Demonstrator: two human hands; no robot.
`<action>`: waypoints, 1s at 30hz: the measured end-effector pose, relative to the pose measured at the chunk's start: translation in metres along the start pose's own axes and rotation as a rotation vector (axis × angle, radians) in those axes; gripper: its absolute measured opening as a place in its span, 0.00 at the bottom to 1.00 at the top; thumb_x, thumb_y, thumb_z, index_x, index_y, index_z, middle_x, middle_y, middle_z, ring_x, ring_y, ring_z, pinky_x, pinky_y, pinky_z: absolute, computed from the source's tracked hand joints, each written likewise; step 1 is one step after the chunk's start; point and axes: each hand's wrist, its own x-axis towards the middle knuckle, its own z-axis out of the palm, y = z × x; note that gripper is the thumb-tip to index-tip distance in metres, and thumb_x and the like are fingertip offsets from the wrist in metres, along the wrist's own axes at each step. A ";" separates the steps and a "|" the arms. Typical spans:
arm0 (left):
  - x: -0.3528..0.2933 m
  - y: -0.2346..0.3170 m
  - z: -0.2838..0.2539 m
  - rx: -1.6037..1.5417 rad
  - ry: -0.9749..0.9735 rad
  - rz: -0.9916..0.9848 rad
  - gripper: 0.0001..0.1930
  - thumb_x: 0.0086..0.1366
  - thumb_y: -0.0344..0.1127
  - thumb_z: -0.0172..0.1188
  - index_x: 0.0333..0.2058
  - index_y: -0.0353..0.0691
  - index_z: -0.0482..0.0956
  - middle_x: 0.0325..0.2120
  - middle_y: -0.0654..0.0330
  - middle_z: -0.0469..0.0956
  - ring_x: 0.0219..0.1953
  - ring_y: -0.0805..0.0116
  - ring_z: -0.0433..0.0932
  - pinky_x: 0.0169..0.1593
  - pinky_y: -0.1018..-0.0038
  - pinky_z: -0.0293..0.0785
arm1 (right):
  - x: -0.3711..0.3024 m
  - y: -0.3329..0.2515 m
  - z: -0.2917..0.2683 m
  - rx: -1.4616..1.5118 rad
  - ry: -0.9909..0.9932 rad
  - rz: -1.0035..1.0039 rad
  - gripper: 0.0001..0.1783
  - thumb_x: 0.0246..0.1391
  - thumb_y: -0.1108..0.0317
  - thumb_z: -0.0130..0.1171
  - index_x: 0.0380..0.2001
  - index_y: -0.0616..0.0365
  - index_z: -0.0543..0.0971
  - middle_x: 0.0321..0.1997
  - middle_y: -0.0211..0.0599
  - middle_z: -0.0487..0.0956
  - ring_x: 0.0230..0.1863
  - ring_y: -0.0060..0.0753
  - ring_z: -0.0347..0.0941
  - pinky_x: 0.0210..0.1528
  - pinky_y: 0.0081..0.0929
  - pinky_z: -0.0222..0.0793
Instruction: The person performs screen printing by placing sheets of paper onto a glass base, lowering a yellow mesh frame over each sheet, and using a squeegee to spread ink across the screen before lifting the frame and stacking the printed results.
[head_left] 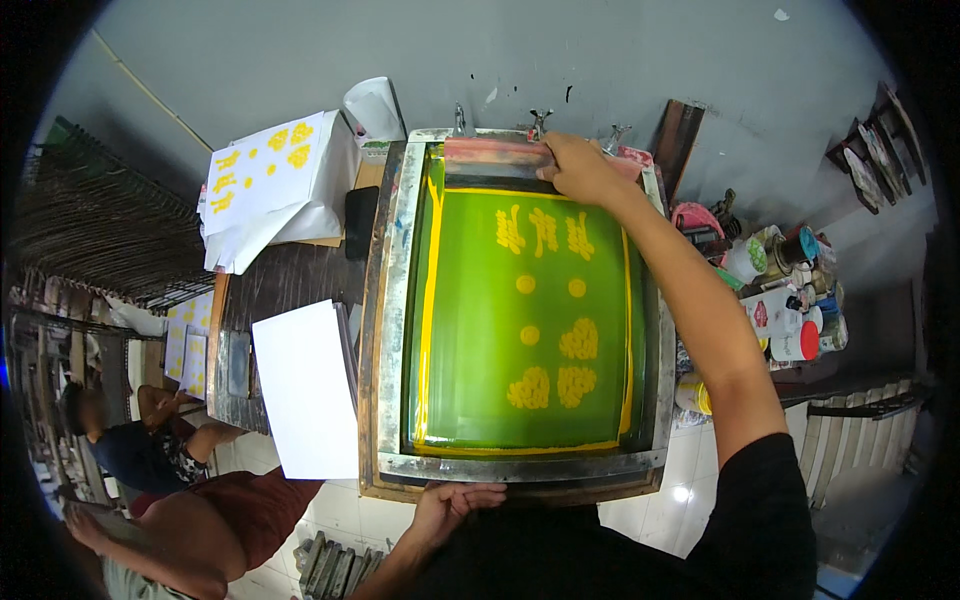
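Clock centred on the green screen (470, 330), 12 = far from the wearer. Squeegee (492, 152), pinkish-red bar, sits at 12, inside the far end of the metal frame (530, 465). Long axis runs 9 to 3, across the screen; the green printing area lies on its 6 o'clock side.

Right hand (582, 172) is the near one: already on the bar, right of its visible length, fingers bent over it, thumb on the wearer's side. Reads as a one-handed grip. Arm reaches up along the 3 o'clock side, elbow bent.

Left hand (452, 508) is between 6 and 7, at the near frame edge, well apart from the squeegee. Fingers together, loosely extended towards 3, nothing visible in them. Can't tell if it's pressing, gripping or just resting on the frame.

Can't see: the bar's stretch under the right hand, or that hand's far-side fingers. A pinkish bit shows past the wrist at 1; can't confirm it's the same bar. Blade contact with the mesh isn't readable in the dark strip. What's under the screen is hidden. Yellow ink (432, 300) lines the edges clearly; depth unclear. Left forearm is cut off at the bottom.
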 end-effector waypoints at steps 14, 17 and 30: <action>0.007 -0.015 -0.013 -0.155 -0.151 0.123 0.21 0.70 0.30 0.44 0.51 0.15 0.75 0.50 0.34 0.81 0.50 0.44 0.84 0.59 0.55 0.78 | -0.002 -0.024 0.023 -0.218 0.277 -0.055 0.19 0.58 0.63 0.64 0.48 0.59 0.73 0.48 0.46 0.77 0.52 0.51 0.72 0.54 0.49 0.63; 0.010 -0.016 -0.016 -0.170 -0.180 0.128 0.21 0.69 0.31 0.46 0.48 0.16 0.77 0.50 0.34 0.81 0.49 0.46 0.85 0.59 0.56 0.78 | -0.019 -0.034 0.007 -0.188 0.127 -0.017 0.19 0.60 0.62 0.64 0.49 0.60 0.72 0.50 0.49 0.77 0.54 0.54 0.72 0.55 0.50 0.63; 0.015 -0.014 -0.015 -0.174 -0.221 0.200 0.17 0.67 0.31 0.49 0.43 0.18 0.79 0.43 0.37 0.84 0.43 0.49 0.86 0.56 0.59 0.81 | -0.240 -0.140 0.006 -0.025 0.053 -0.034 0.15 0.57 0.64 0.63 0.44 0.58 0.74 0.43 0.48 0.77 0.48 0.55 0.73 0.51 0.51 0.64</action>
